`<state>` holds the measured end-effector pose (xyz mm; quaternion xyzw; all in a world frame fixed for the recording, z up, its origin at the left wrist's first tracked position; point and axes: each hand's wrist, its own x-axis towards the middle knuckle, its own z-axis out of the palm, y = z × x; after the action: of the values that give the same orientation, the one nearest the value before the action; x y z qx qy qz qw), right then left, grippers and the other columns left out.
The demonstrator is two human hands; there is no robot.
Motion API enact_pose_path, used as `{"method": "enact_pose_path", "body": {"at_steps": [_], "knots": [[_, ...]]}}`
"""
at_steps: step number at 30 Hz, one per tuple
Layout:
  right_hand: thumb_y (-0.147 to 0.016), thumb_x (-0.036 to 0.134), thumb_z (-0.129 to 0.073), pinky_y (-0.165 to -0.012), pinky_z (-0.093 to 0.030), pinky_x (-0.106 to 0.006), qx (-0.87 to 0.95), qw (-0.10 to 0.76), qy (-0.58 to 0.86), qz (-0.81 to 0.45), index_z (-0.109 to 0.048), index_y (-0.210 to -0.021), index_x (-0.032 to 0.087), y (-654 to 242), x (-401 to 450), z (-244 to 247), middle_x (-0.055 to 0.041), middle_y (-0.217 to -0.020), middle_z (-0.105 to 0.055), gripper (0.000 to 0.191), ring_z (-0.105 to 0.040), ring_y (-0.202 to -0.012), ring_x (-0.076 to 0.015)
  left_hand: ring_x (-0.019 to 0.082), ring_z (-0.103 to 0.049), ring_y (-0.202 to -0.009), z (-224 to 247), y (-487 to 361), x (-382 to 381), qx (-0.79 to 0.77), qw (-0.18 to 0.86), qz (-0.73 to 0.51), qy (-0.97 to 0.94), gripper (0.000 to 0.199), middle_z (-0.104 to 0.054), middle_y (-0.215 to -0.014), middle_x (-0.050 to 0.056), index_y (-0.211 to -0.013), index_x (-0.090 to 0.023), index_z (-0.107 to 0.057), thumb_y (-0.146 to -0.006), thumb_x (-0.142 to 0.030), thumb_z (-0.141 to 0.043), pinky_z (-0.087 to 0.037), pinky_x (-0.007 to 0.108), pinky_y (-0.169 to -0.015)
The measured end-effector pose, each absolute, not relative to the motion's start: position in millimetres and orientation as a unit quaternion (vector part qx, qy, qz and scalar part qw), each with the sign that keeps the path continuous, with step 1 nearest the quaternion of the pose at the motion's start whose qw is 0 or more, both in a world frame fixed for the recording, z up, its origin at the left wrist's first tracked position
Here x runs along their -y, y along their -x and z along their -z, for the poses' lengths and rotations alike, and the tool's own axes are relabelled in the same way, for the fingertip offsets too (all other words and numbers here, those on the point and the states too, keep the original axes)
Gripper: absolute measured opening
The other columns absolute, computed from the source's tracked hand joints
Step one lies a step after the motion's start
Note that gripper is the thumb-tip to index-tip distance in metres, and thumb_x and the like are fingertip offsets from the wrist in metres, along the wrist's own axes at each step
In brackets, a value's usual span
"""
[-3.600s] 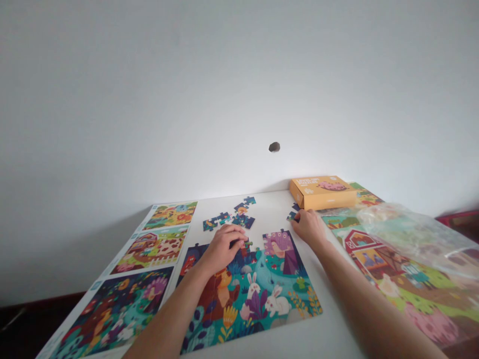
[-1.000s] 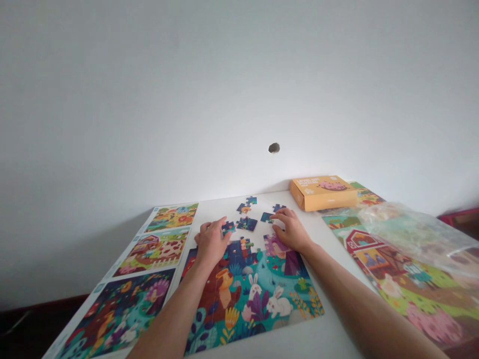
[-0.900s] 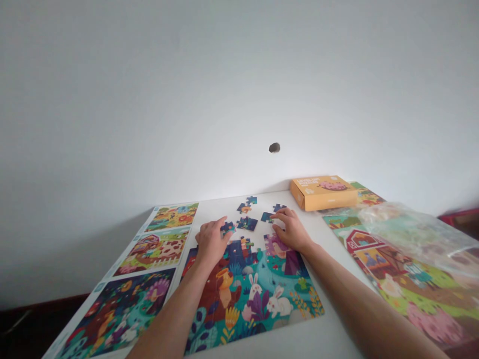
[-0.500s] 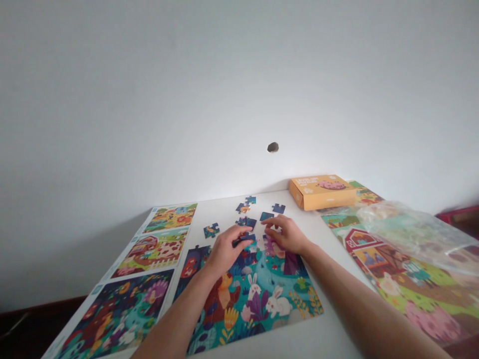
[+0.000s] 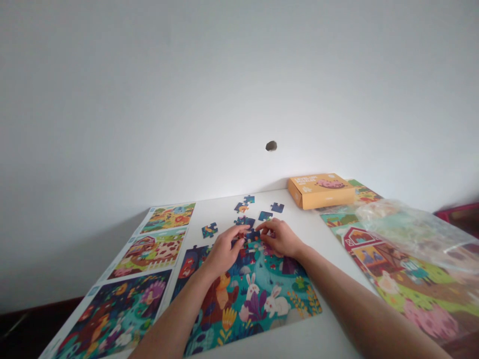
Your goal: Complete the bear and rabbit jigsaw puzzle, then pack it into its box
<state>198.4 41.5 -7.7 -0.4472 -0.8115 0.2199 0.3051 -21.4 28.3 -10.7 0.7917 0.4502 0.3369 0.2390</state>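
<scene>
The orange box (image 5: 321, 192) has white lettering (image 5: 304, 181) on its lid, seemingly "Level Up Puzzles", though it is small and blurred. The smaller print beneath it is unreadable.

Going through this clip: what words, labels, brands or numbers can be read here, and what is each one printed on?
"LEVEL UP PUZZLES" (best reading, slightly blurred): white lettering on the lid of the orange cardboard box.
Smaller white print below it on the lid: too blurred to read.
Small blue tag at the edge of the printed picture sheet: too small to read.
</scene>
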Motion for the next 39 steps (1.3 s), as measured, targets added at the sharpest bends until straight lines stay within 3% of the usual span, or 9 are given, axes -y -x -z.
{"method": "enact_pose_path", "body": {"at_steps": [8, 15, 29, 39], "knots": [[-0.081, 0.023, -0.059, -0.082, -0.041, -0.032, 0.818, 0.285, 0.464, -0.186, -0.068, -0.103, 0.026, -198.8, -42.1, 9.6, -0.0009, -0.083, -0.068, 0.024, -0.056, -0.088, -0.0188, 0.017, -0.063, -0.092, 12.3, 21.7, -30.6, -0.451, 0.216, -0.340, -0.797, 0.037, -0.067, -0.103, 0.004, -0.113, -0.023, -0.064, -0.085, -0.010, -0.043, -0.051, 0.030, -0.086], [-0.079, 0.033, -0.066, -0.085, -0.038, -0.036, 0.828, 0.258, 0.480, -0.132, -0.069, -0.106, 0.028, -200.2, -41.5, 12.4, -0.0057, -0.099, -0.060, 0.027, -0.050, -0.096, -0.0220, 0.015, -0.062, -0.087, 10.1, 21.4, -30.2, -0.438, 0.213, -0.321, -0.813, 0.040, -0.063, -0.101, 0.005, -0.104, -0.023, -0.070, -0.085, -0.005, -0.040, -0.051, 0.028, -0.083], [-0.075, 0.055, -0.068, -0.088, -0.034, -0.041, 0.853, 0.215, 0.464, -0.101, -0.066, -0.114, 0.030, -205.7, -41.0, 12.4, -0.0081, -0.108, -0.054, 0.047, -0.046, -0.101, -0.0254, 0.018, -0.060, -0.099, 16.3, 23.0, -34.3, -0.428, 0.196, -0.335, -0.816, 0.036, -0.067, -0.101, 0.005, -0.099, -0.022, -0.071, -0.082, -0.004, -0.045, -0.047, 0.035, -0.093], [-0.079, 0.061, -0.059, -0.088, -0.035, -0.041, 0.876, 0.206, 0.431, -0.071, -0.070, -0.109, 0.032, -206.0, -43.3, 7.3, -0.0092, -0.113, -0.053, 0.043, -0.046, -0.106, -0.0263, 0.018, -0.060, -0.098, 11.1, 22.2, -31.8, -0.428, 0.197, -0.328, -0.819, 0.029, -0.067, -0.098, 0.004, -0.096, -0.023, -0.071, -0.082, -0.007, -0.051, -0.047, 0.034, -0.092]]}}
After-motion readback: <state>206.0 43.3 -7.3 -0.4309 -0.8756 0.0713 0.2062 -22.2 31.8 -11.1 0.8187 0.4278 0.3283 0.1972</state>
